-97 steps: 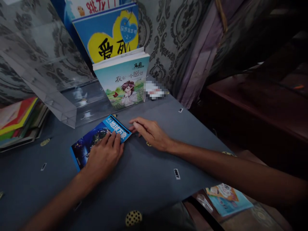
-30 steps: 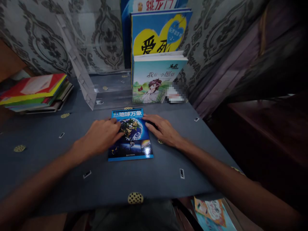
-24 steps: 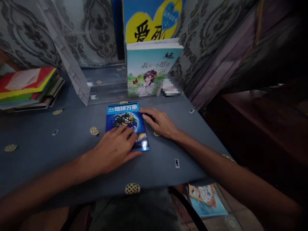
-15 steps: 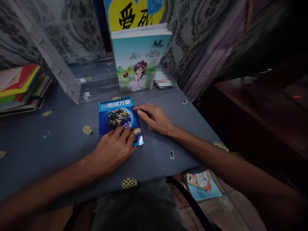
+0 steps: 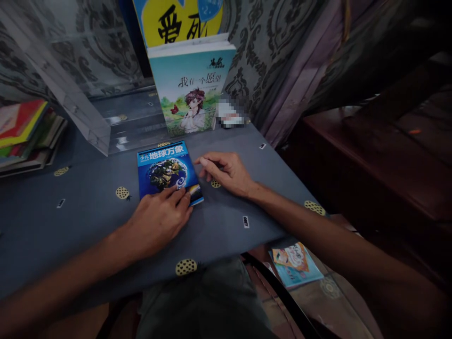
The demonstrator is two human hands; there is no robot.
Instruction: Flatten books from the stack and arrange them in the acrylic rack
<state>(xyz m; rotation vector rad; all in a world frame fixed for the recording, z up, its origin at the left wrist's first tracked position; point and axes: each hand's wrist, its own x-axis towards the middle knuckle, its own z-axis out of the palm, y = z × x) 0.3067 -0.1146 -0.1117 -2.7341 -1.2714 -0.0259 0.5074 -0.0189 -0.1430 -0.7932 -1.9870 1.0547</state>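
A blue book (image 5: 160, 167) with a globe on its cover lies closed on the patterned tablecloth. Resting on its lower part is my left hand (image 5: 162, 212), with fingers spread and laid flat on the cover. My right hand (image 5: 226, 172) is just beyond the book's right edge, thumb and forefinger stretched toward it, the other fingers loosely curled. I see nothing held in it, and a small gap seems to part its fingertips from the book.
Behind the book stands a clear acrylic rack (image 5: 84, 113), beside an upright teal book (image 5: 190, 89) and a yellow-and-blue one (image 5: 176, 21). Stacked books (image 5: 24, 127) lie at the left. A thin blue booklet (image 5: 298, 268) is below the table's front edge. A patterned curtain (image 5: 261, 52) hangs behind.
My right hand has drawn slightly away from the book's right edge, its fingers curling more. My left hand stays on the cover. The whole view has shifted a little.
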